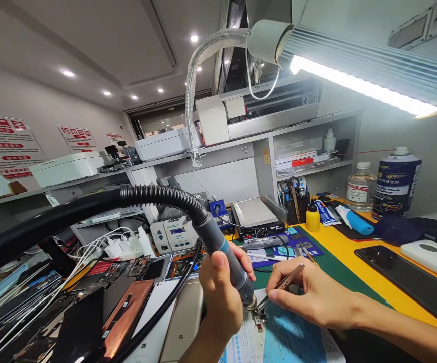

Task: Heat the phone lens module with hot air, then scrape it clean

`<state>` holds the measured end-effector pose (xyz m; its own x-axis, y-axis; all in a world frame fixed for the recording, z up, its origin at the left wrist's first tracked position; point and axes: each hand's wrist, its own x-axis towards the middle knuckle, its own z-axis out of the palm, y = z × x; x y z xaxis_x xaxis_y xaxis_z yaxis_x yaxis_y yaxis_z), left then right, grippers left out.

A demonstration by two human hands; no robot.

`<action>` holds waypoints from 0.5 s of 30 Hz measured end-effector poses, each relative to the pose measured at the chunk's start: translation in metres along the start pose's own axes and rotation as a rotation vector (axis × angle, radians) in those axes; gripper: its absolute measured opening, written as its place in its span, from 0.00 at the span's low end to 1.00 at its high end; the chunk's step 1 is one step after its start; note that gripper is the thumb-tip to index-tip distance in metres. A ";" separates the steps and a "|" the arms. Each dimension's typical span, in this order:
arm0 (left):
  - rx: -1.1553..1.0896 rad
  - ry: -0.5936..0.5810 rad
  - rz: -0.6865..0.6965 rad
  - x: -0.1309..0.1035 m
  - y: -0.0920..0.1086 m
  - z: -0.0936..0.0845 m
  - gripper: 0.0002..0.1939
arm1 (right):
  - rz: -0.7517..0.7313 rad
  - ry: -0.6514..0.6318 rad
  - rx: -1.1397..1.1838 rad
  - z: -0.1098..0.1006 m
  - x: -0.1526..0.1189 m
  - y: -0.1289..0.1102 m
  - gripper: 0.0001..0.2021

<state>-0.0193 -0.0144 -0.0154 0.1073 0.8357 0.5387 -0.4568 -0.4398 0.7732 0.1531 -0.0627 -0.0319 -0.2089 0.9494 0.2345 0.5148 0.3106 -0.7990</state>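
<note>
My left hand [222, 287] is wrapped round the grey handle of a hot air gun [215, 236], whose black hose runs off to the left. Its metal nozzle points down at a small electronic part [259, 318] with a brownish flex end. Between the thumb and fingers of my right hand [309, 292] is a pair of tweezers [288, 277], tips down at that same part, close by the nozzle. Whether the tips grip it I cannot tell. Beneath the part lies a white and blue printed paper [290, 333] on a green mat [349, 275].
Several phones and phone backs [127, 312] crowd the left side. A control unit [175, 233] and a flat-topped heating plate [258, 214] stand behind. At right are a yellow bottle [312, 217], a spray can [395, 184] and a black phone [407, 282]. A lamp [354, 75] hangs overhead.
</note>
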 end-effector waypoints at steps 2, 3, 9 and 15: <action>0.000 0.000 0.002 0.000 0.000 0.000 0.34 | 0.000 0.004 0.004 0.000 0.000 -0.001 0.13; 0.000 0.001 0.002 0.000 -0.001 0.000 0.34 | -0.003 0.006 0.003 0.000 0.000 -0.001 0.13; -0.003 0.000 0.014 0.002 -0.001 -0.001 0.34 | 0.000 -0.004 0.020 0.001 0.000 -0.001 0.13; -0.003 0.003 0.013 0.000 -0.001 -0.002 0.34 | 0.005 0.003 0.042 0.000 0.001 0.000 0.13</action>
<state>-0.0207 -0.0136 -0.0166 0.0989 0.8309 0.5475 -0.4609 -0.4494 0.7652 0.1530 -0.0620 -0.0316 -0.2042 0.9511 0.2318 0.4804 0.3037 -0.8228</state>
